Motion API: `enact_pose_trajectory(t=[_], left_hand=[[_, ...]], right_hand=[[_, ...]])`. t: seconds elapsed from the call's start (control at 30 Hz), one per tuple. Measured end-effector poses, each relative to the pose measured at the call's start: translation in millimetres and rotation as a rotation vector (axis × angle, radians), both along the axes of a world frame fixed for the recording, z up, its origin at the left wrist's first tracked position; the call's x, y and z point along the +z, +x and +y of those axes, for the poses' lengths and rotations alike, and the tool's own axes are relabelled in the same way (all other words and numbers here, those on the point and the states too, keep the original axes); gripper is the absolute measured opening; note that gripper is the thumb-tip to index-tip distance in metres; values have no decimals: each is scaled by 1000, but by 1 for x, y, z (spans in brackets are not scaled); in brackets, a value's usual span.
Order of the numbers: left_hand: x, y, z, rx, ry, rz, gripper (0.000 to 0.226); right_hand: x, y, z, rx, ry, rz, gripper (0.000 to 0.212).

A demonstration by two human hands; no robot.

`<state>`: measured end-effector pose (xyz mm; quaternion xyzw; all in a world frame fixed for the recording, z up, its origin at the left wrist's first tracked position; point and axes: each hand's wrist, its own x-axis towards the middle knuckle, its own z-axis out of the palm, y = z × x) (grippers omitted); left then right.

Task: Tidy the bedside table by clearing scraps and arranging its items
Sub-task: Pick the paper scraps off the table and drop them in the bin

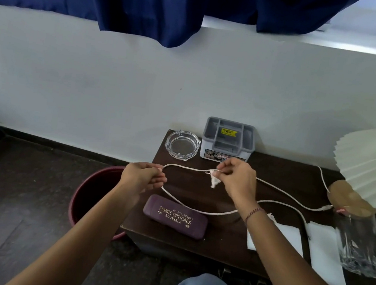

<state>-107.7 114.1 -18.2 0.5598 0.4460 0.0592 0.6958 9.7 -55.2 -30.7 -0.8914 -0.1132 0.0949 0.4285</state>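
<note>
A white cable loops above the worktop, its bend pinched in the left hand grip at nine o'clock, the right hand grip pinching it centrally. A spectacle case lies at six, an ashtray and grey organiser at twelve.

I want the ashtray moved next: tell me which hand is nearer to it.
Left. The left hand sits in front of the glass ashtray, slightly to its left; the right hand is farther off to its right.
</note>
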Motion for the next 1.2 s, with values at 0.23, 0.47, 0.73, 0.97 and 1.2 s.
enact_pose_trajectory(t=[0.23,0.47,0.73,0.97,1.2], left_hand=[[2,-10,2,-68,-142,-94,9],[3,-28,19,20,-188,-181,17],[-14,-54,60,298,-97,-113,22],[-40,-68,95,388,-67,42,32],[-42,-69,94,359,-39,98,31]], right_hand=[[8,-30,57,86,392,407,27],[6,-56,94,155,426,514,33],[-2,-74,125,271,306,459,22],[-5,-76,134,262,272,441,26],[-6,-69,132,217,272,403,25]])
